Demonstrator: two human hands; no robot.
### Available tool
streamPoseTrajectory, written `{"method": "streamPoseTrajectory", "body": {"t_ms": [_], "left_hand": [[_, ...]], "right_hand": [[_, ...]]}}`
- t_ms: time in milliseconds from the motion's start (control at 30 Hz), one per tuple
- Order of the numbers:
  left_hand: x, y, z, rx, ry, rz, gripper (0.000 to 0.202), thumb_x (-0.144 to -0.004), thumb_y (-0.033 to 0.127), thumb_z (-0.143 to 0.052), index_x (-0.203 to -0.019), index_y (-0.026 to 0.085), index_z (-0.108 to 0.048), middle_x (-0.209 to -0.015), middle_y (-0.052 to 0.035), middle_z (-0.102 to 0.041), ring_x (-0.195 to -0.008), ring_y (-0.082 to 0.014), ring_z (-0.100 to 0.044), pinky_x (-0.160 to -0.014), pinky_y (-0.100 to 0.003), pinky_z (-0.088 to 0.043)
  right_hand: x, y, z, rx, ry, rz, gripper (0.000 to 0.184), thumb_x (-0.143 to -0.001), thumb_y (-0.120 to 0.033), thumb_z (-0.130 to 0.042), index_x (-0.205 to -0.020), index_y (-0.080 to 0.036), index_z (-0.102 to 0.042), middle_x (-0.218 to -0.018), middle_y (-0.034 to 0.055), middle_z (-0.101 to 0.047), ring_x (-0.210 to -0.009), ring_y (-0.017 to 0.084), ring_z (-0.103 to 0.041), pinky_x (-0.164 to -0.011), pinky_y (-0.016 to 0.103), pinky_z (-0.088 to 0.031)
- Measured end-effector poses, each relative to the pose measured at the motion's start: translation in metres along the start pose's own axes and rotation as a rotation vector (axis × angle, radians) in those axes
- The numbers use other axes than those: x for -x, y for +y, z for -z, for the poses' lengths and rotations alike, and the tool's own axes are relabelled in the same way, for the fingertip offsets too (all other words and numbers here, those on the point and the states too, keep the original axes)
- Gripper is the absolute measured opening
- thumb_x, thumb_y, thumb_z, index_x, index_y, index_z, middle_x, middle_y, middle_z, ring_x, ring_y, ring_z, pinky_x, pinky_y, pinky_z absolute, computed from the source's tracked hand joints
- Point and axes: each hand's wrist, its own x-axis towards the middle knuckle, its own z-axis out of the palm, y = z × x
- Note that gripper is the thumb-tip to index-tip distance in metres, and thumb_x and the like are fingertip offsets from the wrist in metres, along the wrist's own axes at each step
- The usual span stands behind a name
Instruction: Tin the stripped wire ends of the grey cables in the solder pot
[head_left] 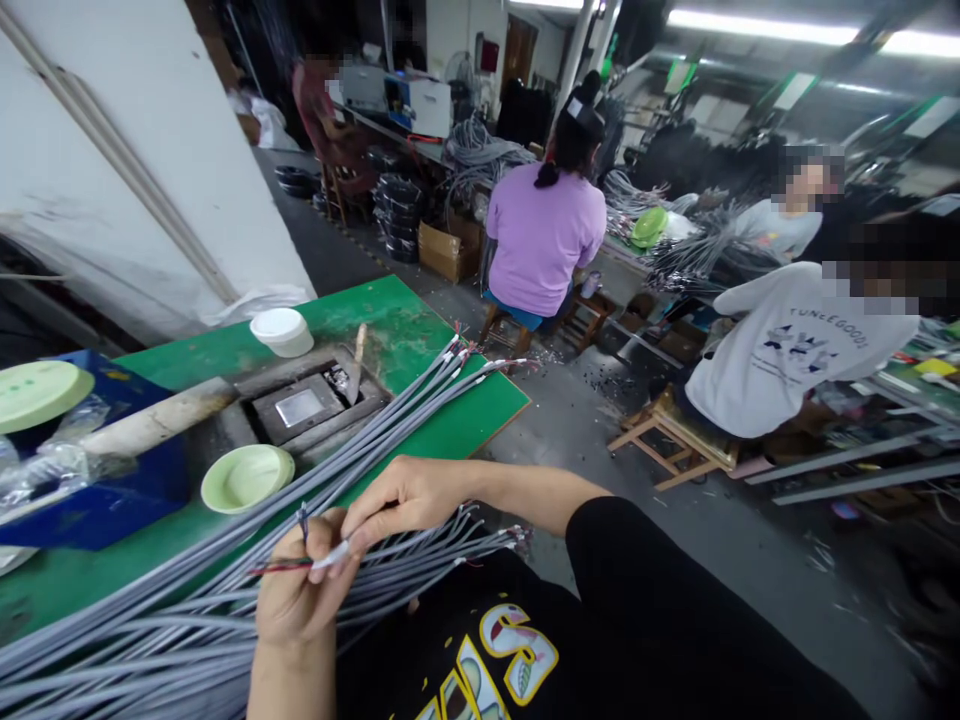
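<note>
My left hand (296, 590) is closed around the end of one grey cable, with thin red and dark wires sticking out of it (279, 566). My right hand (401, 497) pinches a small white piece (332, 555) at that same cable end. Both hands hover over a big bundle of grey cables (187, 610) that lies across the green table (420, 340) and my lap. Several of the cables reach to the table's far corner, their stripped ends (480, 362) showing coloured wires.
A light green bowl (247, 477), a white cup (282, 331), a metal fixture set into the table (307, 405) and a blue box (90, 470) lie on the left. Three people sit at benches on wooden stools (675, 435) across the aisle.
</note>
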Motion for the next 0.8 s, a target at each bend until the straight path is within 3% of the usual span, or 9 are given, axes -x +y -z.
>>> {"method": "streamPoseTrajectory", "body": {"t_ms": [100,200,433,500,800], "left_hand": [[-0.001,-0.005,-0.006,0.012,0.116,-0.053,0.029,-0.058,0.04,-0.083,-0.064,0.018,-0.064,-0.046,0.0059,-0.042,-0.044,-0.0055,-0.042,-0.05,-0.019,-0.046],[-0.001,-0.01,-0.008,-0.071,0.132,-0.102,0.03,-0.06,0.039,-0.082,-0.062,0.015,-0.064,-0.049,0.0026,-0.048,-0.055,-0.0088,-0.051,-0.053,-0.019,-0.047],[0.007,-0.008,0.008,-0.261,-0.201,-0.088,0.018,-0.072,0.035,-0.073,-0.073,0.017,-0.072,-0.049,-0.0011,-0.05,-0.057,-0.0133,-0.056,-0.053,-0.023,-0.048],[0.009,-0.009,0.006,-0.255,-0.222,-0.07,0.019,-0.072,0.035,-0.073,-0.07,0.016,-0.071,-0.048,-0.0011,-0.049,-0.055,-0.0137,-0.055,-0.051,-0.024,-0.048],[0.013,-0.026,-0.017,-0.047,0.089,-0.041,0.026,-0.06,0.037,-0.081,-0.064,0.016,-0.067,-0.048,0.0032,-0.04,-0.051,-0.0093,-0.047,-0.047,-0.02,-0.044]], "right_hand": [[0.003,0.01,0.001,-0.225,0.077,-0.083,0.015,-0.088,-0.015,-0.055,-0.086,-0.004,-0.065,-0.066,-0.001,-0.06,-0.057,0.004,-0.049,-0.057,0.016,-0.037],[0.007,0.018,0.0,-0.393,0.118,-0.141,0.023,-0.086,-0.027,-0.059,-0.081,-0.005,-0.064,-0.051,-0.0067,-0.047,-0.046,0.003,-0.036,-0.045,0.017,-0.026],[0.022,0.027,-0.015,-0.683,-0.031,-0.287,0.038,-0.077,-0.043,-0.067,-0.084,-0.006,-0.062,-0.046,-0.009,-0.044,-0.039,0.002,-0.031,-0.038,0.02,-0.016],[0.026,0.029,-0.02,-0.737,-0.038,-0.315,0.038,-0.076,-0.043,-0.068,-0.085,-0.006,-0.061,-0.045,-0.0095,-0.043,-0.038,0.002,-0.03,-0.036,0.02,-0.016],[0.036,0.027,-0.037,-0.789,0.214,-0.31,0.037,-0.074,-0.042,-0.07,-0.083,-0.009,-0.059,-0.042,-0.0105,-0.044,-0.034,0.002,-0.032,-0.032,0.018,-0.016]]}}
